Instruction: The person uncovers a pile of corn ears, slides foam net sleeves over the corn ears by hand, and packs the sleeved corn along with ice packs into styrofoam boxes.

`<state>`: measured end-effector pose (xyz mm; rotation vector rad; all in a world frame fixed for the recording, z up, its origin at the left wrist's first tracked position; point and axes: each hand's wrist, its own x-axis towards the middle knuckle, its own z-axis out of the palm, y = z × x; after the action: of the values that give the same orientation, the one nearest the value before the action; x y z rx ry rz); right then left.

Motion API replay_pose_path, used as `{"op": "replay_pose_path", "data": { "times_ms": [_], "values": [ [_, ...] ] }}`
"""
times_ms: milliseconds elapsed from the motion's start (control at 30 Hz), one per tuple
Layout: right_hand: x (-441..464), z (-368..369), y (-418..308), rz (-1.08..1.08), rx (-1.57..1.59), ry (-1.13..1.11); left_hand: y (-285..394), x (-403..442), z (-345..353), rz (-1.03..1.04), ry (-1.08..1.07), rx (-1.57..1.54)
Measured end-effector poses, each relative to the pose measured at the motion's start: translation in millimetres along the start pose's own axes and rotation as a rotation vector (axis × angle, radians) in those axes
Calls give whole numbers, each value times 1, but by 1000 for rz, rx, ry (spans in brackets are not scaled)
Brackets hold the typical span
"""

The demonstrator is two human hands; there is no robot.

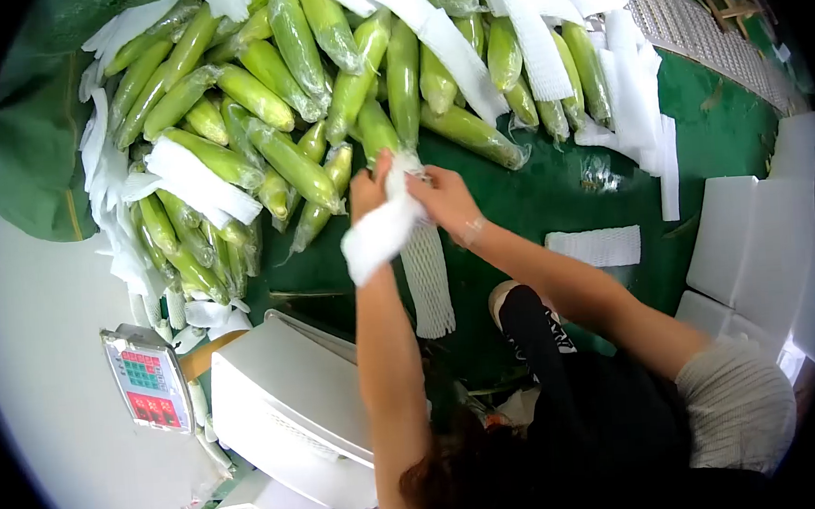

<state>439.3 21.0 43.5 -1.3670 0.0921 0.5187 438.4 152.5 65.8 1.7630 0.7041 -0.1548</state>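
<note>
My left hand (366, 192) and my right hand (446, 201) meet at the near end of a long green vegetable (376, 126) in clear plastic film, perhaps a gourd. Both hands have their fingers closed on a white foam net sleeve (406, 172) at that end. How far it covers the vegetable is hidden by my fingers. A blurred white flap of foam (379, 242) hangs over my left wrist. Below my hands, a flat foam net strip (428, 286) extends toward my feet; I cannot tell whether it joins the held sleeve.
A large pile of film-wrapped green vegetables (295, 163) lies ahead, with white foam sleeves (636, 100) around it. Another sleeve (594, 247) lies on the green floor (553, 199). A digital scale (149, 378) and white foam boxes (285, 383) stand left; more boxes (733, 244) stand right.
</note>
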Motion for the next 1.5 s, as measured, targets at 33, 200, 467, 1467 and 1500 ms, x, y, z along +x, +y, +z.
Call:
{"op": "replay_pose_path", "data": {
  "times_ms": [33,200,467,1467,1500],
  "values": [
    [-19,-11,-16,-40,-24,21,39,-50,15,-12,-103,-392],
    [-118,-68,-108,-13,-426,-68,-8,-139,93,-254,-475,-1692],
    [-31,-93,-7,-40,-364,135,-30,-130,102,-476,185,-858],
    [25,-37,-58,41,335,-375,28,-60,25,190,27,-727],
    [21,-26,-63,11,413,-301,23,-46,24,164,-84,-774]
  ]
}}
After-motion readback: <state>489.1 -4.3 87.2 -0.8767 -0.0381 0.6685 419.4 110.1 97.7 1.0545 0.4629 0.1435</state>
